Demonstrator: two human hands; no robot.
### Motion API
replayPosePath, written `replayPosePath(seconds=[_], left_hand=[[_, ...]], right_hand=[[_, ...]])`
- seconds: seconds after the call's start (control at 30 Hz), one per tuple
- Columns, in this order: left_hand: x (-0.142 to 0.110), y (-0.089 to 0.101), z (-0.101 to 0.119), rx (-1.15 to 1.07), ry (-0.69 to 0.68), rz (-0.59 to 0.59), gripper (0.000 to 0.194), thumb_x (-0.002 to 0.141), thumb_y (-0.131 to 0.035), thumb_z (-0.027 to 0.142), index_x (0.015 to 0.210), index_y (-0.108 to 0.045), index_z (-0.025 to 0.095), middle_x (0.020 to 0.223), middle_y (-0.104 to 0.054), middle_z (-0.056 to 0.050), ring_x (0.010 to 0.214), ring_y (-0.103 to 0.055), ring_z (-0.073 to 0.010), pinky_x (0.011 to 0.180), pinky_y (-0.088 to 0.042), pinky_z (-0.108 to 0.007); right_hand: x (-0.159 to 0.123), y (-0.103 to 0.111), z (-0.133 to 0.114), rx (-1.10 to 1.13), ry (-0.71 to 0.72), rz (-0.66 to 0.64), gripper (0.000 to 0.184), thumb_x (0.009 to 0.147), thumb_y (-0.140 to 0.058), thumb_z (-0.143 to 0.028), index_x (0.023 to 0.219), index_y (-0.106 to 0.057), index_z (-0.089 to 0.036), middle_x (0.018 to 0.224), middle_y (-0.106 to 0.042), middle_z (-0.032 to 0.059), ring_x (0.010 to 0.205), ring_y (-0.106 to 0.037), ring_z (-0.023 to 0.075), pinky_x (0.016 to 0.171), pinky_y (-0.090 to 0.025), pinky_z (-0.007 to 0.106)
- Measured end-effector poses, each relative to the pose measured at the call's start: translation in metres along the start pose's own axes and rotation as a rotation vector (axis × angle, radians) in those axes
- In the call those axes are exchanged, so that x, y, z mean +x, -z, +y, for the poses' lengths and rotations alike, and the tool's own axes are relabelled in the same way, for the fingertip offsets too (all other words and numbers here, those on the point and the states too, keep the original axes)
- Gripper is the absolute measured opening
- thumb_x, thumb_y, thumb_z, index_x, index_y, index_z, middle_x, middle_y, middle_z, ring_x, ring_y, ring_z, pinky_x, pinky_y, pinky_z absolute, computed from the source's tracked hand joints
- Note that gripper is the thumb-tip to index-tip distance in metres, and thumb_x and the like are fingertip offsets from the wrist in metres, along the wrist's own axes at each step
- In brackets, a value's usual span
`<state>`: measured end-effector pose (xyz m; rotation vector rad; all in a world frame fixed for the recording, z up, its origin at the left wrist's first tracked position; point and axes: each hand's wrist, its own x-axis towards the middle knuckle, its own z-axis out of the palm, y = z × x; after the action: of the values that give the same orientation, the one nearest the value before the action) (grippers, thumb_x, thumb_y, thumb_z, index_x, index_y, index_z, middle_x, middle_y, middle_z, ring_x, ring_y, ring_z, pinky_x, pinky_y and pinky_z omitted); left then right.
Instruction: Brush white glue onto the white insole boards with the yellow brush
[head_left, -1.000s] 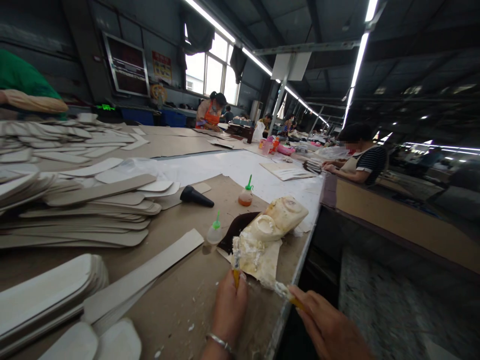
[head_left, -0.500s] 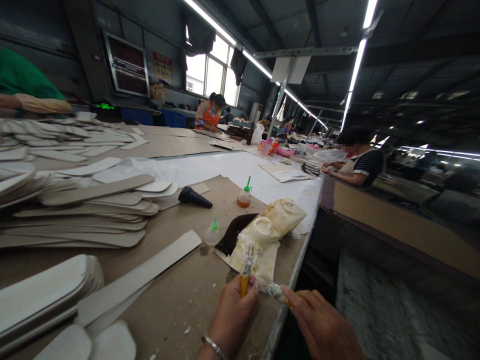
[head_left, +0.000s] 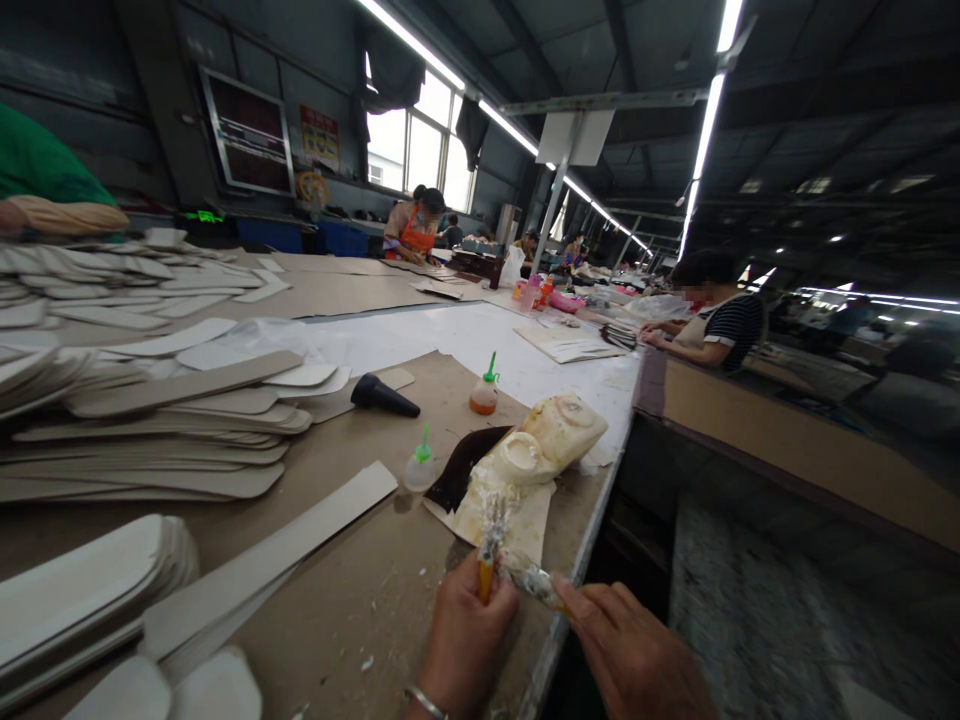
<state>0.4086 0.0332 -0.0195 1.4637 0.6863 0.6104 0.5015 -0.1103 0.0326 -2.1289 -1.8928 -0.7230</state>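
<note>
My left hand [head_left: 465,635] is closed round the yellow handle of a glue-caked brush [head_left: 490,535], bristles pointing up. My right hand [head_left: 626,650] is closed on a second glue-caked brush [head_left: 531,577], whose crusted tip lies against the base of the first one. Both hands sit at the near edge of the brown table [head_left: 360,600]. Just beyond them a glue-crusted pot with its lid [head_left: 544,445] rests on a stained card. A dark leather piece [head_left: 461,465] lies under the pot's left side.
Two small glue bottles with green nozzles [head_left: 418,465] [head_left: 484,392] and a black cone [head_left: 381,396] stand mid-table. Stacks of grey insole boards [head_left: 150,420] fill the left. A person in a striped shirt [head_left: 724,320] works at the right; others work farther back. The table edge drops off on the right.
The left brush has turned upright and shifted slightly right. My right hand has moved left, bringing its brush tip against the left brush. The camera has drifted a little.
</note>
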Motion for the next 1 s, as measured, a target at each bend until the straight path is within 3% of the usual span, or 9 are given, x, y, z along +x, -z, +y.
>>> replayPosePath(seconds=[0.17,0.3,0.43,0.57,0.7,0.83,1.0], left_hand=[[-0.001,0.0,0.001,0.084,0.004,0.081,0.009,0.065,-0.049,0.024,0.06,-0.05,0.017,0.049,-0.043,0.006,0.047,-0.037,-0.0092,0.047,-0.028,-0.021],[-0.003,-0.001,0.007,0.119,-0.011,0.068,0.009,0.064,-0.048,0.026,0.061,-0.05,0.018,0.049,-0.043,0.005,0.046,-0.04,-0.0105,0.047,-0.029,-0.022],[-0.001,0.003,0.008,0.117,-0.014,0.071,0.012,0.062,-0.047,0.028,0.064,-0.053,0.017,0.052,-0.047,0.003,0.048,-0.043,-0.0124,0.05,-0.03,-0.024],[0.006,0.012,0.006,0.041,0.065,0.123,0.015,0.062,-0.049,0.032,0.064,-0.051,0.017,0.057,-0.049,0.001,0.055,-0.043,-0.0135,0.056,-0.031,-0.026],[0.004,0.008,0.008,-0.102,0.098,-0.052,0.029,0.065,-0.05,0.043,0.069,-0.055,0.015,0.057,-0.047,0.002,0.054,-0.041,-0.0116,0.055,-0.034,-0.024],[-0.002,0.001,0.014,-0.278,0.167,-0.229,0.036,0.062,-0.057,0.042,0.079,-0.06,0.011,0.06,-0.049,0.003,0.056,-0.04,-0.0105,0.058,-0.034,-0.023],[-0.002,0.002,0.013,-0.211,0.143,-0.291,0.032,0.063,-0.058,0.039,0.075,-0.06,0.01,0.063,-0.05,0.001,0.062,-0.042,-0.0125,0.061,-0.033,-0.025]], right_hand=[[-0.003,-0.004,-0.004,-0.042,-0.01,-0.012,0.037,0.09,-0.028,-0.013,0.116,-0.055,-0.014,0.082,-0.066,0.006,0.066,-0.059,0.0147,0.061,-0.049,0.025],[-0.007,-0.002,-0.002,-0.08,0.003,-0.058,0.039,0.09,-0.029,-0.013,0.121,-0.053,-0.017,0.088,-0.066,0.0052,0.072,-0.059,0.0154,0.066,-0.048,0.026],[-0.01,0.007,0.003,-0.128,0.051,-0.091,0.041,0.09,-0.027,-0.012,0.121,-0.052,-0.017,0.09,-0.067,0.0044,0.072,-0.06,0.0147,0.067,-0.048,0.024],[-0.015,0.023,0.011,-0.197,0.076,-0.031,0.039,0.09,-0.026,-0.011,0.116,-0.055,-0.014,0.087,-0.068,0.004,0.071,-0.061,0.0142,0.068,-0.048,0.025],[-0.018,0.033,0.016,-0.118,0.085,-0.003,0.035,0.088,-0.031,-0.01,0.11,-0.057,-0.014,0.086,-0.069,0.0033,0.072,-0.061,0.0134,0.066,-0.048,0.024],[-0.019,0.03,0.016,-0.041,0.069,-0.039,0.037,0.087,-0.033,-0.009,0.118,-0.052,-0.012,0.089,-0.068,0.0053,0.072,-0.061,0.014,0.064,-0.048,0.025],[-0.019,0.021,0.02,-0.013,0.025,-0.033,0.037,0.087,-0.032,-0.008,0.113,-0.057,-0.016,0.088,-0.068,0.0046,0.076,-0.06,0.0149,0.066,-0.047,0.026]])
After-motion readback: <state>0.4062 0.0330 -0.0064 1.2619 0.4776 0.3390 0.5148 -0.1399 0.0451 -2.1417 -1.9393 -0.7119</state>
